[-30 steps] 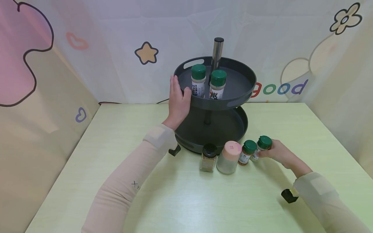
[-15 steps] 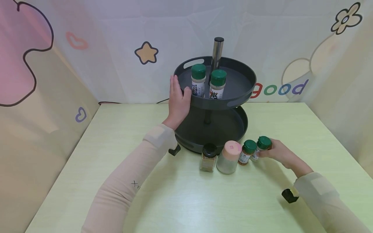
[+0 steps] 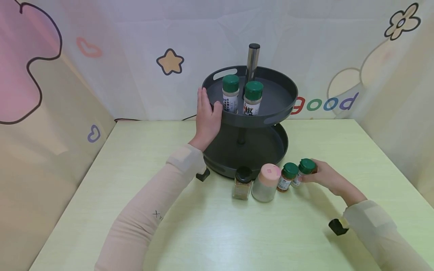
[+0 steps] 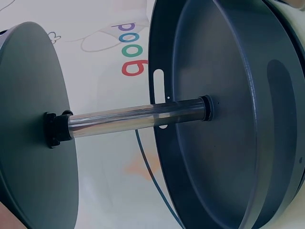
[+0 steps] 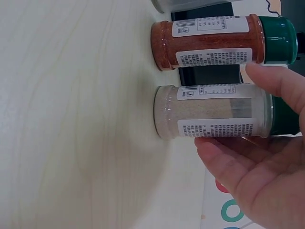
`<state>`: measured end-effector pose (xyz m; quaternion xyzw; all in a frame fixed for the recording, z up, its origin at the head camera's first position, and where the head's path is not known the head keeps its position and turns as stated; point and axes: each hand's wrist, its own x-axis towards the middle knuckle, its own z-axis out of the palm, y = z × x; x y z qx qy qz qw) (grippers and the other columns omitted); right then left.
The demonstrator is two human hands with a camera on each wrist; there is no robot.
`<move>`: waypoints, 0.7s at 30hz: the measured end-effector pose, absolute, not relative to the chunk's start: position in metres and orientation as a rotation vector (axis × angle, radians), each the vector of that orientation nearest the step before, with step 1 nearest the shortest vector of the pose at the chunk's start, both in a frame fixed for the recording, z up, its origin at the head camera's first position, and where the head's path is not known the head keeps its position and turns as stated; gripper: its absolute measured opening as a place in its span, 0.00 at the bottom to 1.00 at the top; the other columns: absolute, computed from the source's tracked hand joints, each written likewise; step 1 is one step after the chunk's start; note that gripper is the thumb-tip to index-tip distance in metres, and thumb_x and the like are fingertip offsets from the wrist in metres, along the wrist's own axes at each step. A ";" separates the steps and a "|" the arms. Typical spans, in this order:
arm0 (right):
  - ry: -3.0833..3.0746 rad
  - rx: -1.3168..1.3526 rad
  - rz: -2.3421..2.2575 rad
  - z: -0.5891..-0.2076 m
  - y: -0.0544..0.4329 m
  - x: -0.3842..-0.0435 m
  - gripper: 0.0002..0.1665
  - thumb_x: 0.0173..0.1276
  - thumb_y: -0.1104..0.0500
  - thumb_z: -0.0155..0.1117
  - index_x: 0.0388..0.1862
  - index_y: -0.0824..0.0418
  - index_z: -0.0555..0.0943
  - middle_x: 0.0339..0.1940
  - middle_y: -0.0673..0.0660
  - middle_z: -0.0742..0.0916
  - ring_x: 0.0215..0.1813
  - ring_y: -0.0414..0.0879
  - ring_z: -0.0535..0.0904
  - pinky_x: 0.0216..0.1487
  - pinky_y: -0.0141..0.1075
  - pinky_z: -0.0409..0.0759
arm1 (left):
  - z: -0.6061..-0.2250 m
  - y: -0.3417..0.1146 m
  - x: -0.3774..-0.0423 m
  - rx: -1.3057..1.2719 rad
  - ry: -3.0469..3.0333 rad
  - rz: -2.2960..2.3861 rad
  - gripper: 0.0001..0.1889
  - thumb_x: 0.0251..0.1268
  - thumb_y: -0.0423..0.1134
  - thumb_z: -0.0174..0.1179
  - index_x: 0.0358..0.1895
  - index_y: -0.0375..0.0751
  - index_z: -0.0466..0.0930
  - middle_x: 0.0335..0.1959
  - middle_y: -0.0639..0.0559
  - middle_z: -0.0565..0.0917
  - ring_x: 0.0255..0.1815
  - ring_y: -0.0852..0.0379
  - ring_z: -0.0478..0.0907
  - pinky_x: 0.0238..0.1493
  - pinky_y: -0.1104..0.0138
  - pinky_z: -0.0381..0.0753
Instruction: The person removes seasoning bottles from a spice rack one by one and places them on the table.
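My left hand (image 3: 207, 120), fingers straight, rests against the left rim of the upper tray (image 3: 281, 120) of a dark two-tier rack. On that tray stand two spice jars with green caps, a left one (image 3: 231, 94) and a right one (image 3: 252, 98). At the right, my right hand (image 3: 327, 177) grips a green-capped spice jar (image 5: 209, 112) of pale powder, thumb on one side and fingers on the other. Its base is at the tabletop. Close beside it stands a green-capped jar of red powder (image 5: 209, 43). The left wrist view shows no fingers clearly, mainly the rack's metal pole (image 4: 138, 118).
Left of the jars stand a pink-lidded clear jar (image 3: 266, 184) and a black-lidded square jar (image 3: 242, 184). Behind them is the rack's lower tray (image 3: 220, 169). A printed cloth backdrop (image 3: 135, 75) closes off the back of the pale table (image 3: 237, 237).
My right wrist has shifted very slightly to the right while the hand keeps its grip on the jar. The left hand and the rack have stayed in place.
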<state>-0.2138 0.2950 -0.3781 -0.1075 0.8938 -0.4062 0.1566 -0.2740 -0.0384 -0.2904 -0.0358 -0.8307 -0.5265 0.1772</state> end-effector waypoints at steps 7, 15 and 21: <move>2.552 -0.314 -1.183 -0.374 0.297 -0.214 0.29 0.56 0.57 0.62 0.51 0.71 0.65 0.45 0.64 0.78 0.46 0.51 0.72 0.50 0.48 0.72 | -0.290 -0.038 -0.273 -0.102 -2.347 -1.503 0.33 0.64 0.47 0.37 0.70 0.45 0.37 0.72 0.58 0.36 0.72 0.61 0.35 0.70 0.64 0.44; 2.541 -0.317 -1.184 -0.370 0.298 -0.215 0.30 0.57 0.56 0.60 0.54 0.71 0.63 0.46 0.63 0.76 0.45 0.47 0.72 0.51 0.46 0.72 | -0.290 -0.038 -0.274 -0.093 -2.351 -1.499 0.33 0.64 0.47 0.37 0.70 0.45 0.37 0.72 0.58 0.36 0.72 0.61 0.35 0.69 0.64 0.44; 2.547 -0.325 -1.168 -0.364 0.298 -0.213 0.32 0.58 0.55 0.60 0.55 0.71 0.62 0.47 0.64 0.76 0.45 0.47 0.72 0.50 0.45 0.72 | -0.290 -0.038 -0.273 -0.091 -2.354 -1.494 0.33 0.64 0.47 0.37 0.70 0.45 0.37 0.72 0.58 0.36 0.72 0.61 0.35 0.69 0.64 0.44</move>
